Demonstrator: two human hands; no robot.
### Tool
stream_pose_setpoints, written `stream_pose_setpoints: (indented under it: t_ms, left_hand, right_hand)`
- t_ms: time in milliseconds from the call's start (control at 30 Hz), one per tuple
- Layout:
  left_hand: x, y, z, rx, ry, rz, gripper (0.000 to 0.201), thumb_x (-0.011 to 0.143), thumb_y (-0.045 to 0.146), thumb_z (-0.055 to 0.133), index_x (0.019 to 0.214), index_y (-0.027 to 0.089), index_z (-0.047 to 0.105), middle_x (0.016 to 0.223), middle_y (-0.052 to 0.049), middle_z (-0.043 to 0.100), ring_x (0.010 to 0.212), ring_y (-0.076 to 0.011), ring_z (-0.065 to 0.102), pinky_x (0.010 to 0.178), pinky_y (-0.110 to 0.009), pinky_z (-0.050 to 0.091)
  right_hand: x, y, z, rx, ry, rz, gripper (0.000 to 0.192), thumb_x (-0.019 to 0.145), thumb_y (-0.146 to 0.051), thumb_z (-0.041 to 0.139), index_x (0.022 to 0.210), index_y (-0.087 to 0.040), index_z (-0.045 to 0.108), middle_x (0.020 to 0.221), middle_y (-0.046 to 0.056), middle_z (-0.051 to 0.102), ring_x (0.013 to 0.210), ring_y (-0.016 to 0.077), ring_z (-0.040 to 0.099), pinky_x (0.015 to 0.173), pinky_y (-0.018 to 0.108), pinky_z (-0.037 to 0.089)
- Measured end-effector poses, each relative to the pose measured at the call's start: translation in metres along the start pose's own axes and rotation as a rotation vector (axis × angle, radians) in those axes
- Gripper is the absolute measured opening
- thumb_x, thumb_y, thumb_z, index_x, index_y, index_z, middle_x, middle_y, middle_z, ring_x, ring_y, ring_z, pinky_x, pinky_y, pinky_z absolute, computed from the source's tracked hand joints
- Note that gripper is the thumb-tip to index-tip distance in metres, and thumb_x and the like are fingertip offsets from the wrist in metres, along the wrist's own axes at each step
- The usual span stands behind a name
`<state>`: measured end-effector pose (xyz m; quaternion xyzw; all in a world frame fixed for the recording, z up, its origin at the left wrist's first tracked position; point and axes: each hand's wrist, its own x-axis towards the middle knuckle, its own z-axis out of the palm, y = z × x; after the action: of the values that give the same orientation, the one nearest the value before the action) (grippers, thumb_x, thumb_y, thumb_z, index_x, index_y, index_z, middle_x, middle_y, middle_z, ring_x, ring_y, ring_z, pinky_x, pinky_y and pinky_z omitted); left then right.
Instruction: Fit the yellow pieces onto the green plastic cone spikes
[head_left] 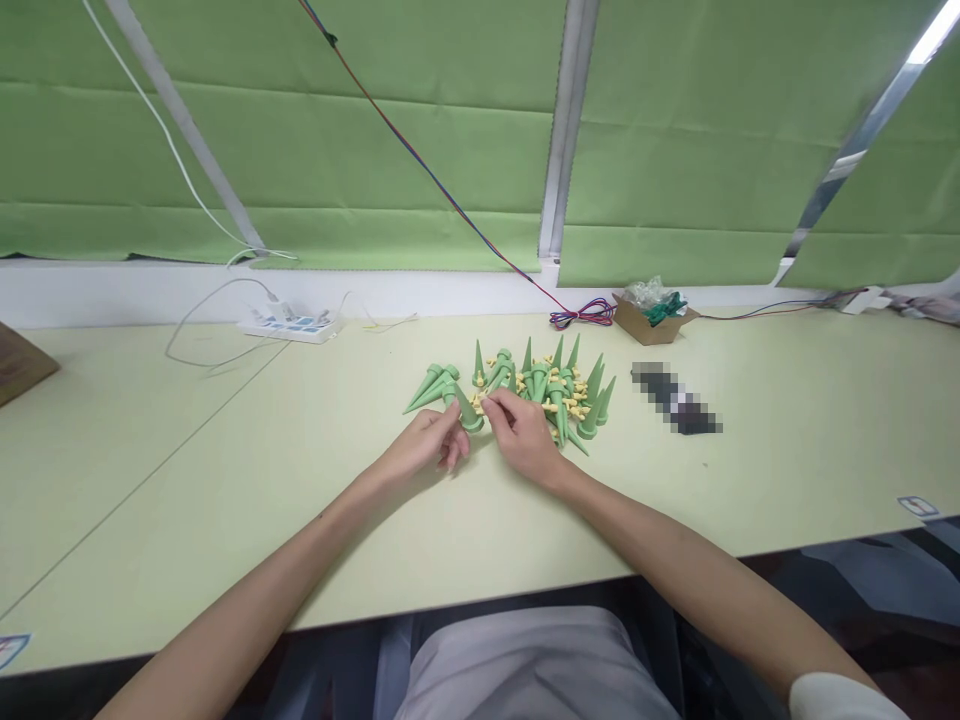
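Note:
My left hand [439, 437] is closed on a green cone-shaped watering spike [468, 412], which tilts with its wide collar toward my right hand. My right hand [523, 430] pinches at a small yellow valve piece [478, 402] beside that collar; the fingertips partly cover it, so whether it is joined to the spike cannot be told. More green spikes [559, 390] with yellow valve pieces [576, 408] are heaped just beyond and right of my right hand. A few spikes [433, 385] lie together behind my left hand.
Along the wall stand a white power strip [291, 325] with cables, a coil of red and blue wire [583, 314], and a small cardboard box [654, 322] holding plastic wrap. A pixelated dark object [676, 398] lies right of the heap. Brown cardboard [22, 365] sits far left.

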<state>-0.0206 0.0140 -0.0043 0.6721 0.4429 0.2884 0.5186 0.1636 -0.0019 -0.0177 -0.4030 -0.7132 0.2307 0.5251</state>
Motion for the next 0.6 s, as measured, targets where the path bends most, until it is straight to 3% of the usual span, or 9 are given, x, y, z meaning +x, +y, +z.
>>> stream_pose_setpoints:
  t_ms: [267, 600]
  left_hand:
    - [0.002, -0.002, 0.001, -0.148, 0.017, -0.041, 0.058, 0.092, 0.066, 0.053, 0.073, 0.015, 0.072, 0.059, -0.007, 0.062, 0.049, -0.0136, 0.055, 0.042, -0.025, 0.036]
    - [-0.008, 0.007, 0.001, 0.148, 0.127, 0.193, 0.047, 0.096, 0.055, 0.055, 0.065, 0.020, 0.050, 0.058, 0.002, 0.048, 0.054, -0.0126, 0.044, 0.055, -0.029, 0.035]
  right_hand:
    - [0.000, 0.003, 0.000, 0.030, -0.018, 0.004, 0.029, 0.101, -0.039, 0.046, 0.078, -0.022, 0.051, 0.063, -0.004, 0.044, 0.056, 0.0122, 0.039, 0.057, 0.027, 0.033]
    - [0.001, 0.000, -0.002, 0.051, -0.016, 0.004, 0.032, 0.101, -0.038, 0.045, 0.073, -0.022, 0.045, 0.061, -0.005, 0.039, 0.055, 0.0118, 0.035, 0.057, 0.027, 0.030]
